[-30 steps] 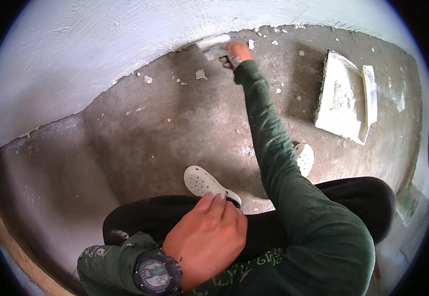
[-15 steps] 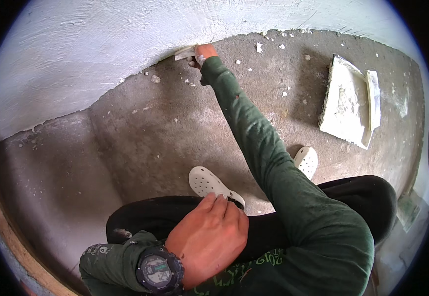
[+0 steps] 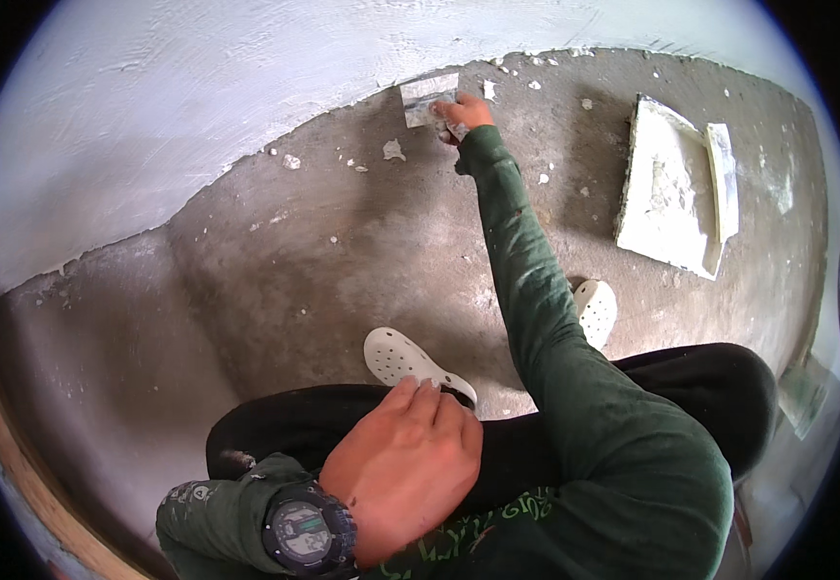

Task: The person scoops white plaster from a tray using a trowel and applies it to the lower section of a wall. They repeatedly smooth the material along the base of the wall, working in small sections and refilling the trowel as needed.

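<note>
Green sleeves covered both my arms. Nearest, my left hand lay flat on my dark-trousered knee, grip loose and holding nothing, one wristwatch below it. Two white clogs stood on the concrete floor, which lay bare to the left. One plaster board sat right. Farthest, my right hand gripped one scraper at the white wall's foot, beside scattered plaster crumbs.
</note>
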`<state>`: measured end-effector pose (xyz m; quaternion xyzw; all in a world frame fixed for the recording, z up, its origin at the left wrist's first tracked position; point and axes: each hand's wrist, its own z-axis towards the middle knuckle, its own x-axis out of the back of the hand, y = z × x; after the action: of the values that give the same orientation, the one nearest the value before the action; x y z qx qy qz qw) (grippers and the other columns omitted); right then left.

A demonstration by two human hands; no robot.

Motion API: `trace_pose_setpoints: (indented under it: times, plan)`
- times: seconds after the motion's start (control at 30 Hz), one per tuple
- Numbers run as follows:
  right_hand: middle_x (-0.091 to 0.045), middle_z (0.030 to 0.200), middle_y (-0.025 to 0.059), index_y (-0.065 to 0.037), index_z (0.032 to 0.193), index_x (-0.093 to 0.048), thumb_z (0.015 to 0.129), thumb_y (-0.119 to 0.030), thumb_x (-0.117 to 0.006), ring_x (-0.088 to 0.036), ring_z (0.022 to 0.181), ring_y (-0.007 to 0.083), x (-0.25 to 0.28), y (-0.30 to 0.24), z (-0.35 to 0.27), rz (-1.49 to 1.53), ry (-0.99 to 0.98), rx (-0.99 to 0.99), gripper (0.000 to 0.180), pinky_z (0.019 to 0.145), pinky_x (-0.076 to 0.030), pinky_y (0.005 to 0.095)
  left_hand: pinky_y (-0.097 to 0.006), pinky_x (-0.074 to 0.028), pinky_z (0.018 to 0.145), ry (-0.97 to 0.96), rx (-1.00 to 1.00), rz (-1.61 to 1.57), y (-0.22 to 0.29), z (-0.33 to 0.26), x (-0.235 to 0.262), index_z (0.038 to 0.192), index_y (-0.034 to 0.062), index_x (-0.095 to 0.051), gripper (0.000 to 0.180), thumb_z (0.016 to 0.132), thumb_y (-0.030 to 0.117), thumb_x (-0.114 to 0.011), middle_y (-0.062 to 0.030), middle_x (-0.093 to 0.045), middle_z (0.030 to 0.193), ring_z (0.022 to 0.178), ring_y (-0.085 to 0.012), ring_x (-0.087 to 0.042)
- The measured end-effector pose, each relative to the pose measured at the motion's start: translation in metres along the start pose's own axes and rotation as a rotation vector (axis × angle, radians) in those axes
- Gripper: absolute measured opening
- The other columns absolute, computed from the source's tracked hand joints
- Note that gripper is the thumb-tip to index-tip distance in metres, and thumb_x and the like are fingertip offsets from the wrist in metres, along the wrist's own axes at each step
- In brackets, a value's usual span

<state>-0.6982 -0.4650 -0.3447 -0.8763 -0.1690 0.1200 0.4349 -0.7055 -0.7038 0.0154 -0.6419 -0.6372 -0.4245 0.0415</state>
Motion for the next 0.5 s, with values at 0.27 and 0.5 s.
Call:
trace_pose_setpoints:
  times: [0.27, 0.5]
  plan:
    - [-0.065, 0.067, 0.0115, 0.002, 0.078, -0.067, 0.067, -0.039, -0.075, -0.063, 0.064, 0.0204, 0.034, 0.016, 0.023, -0.501, 0.308, 0.328, 0.044, 0.059, -0.047, 0.0351, -0.038, -0.038, 0.101, -0.094, 0.008, -0.014, 0.006, 0.011, 0.009, 0.108, -0.0053, -0.056, 0.034, 0.079, 0.012, -0.051, -0.0176, -0.060, 0.104, 0.109, -0.0304, -0.055]
    - [-0.064, 0.065, 0.0173, 0.010, 0.100, -0.062, 0.070, -0.033, -0.070, -0.063, 0.062, 0.0300, 0.030, 0.010, 0.010, -0.032, 0.553, 0.322, 0.053, 0.063, -0.048, 0.0394, -0.038, -0.038, 0.100, -0.095, -0.013, -0.017, 0.007, 0.014, 0.011, 0.107, -0.0047, -0.056, 0.032, 0.079, 0.011, -0.052, -0.0176, -0.059, 0.104, 0.109, -0.0295, -0.055]
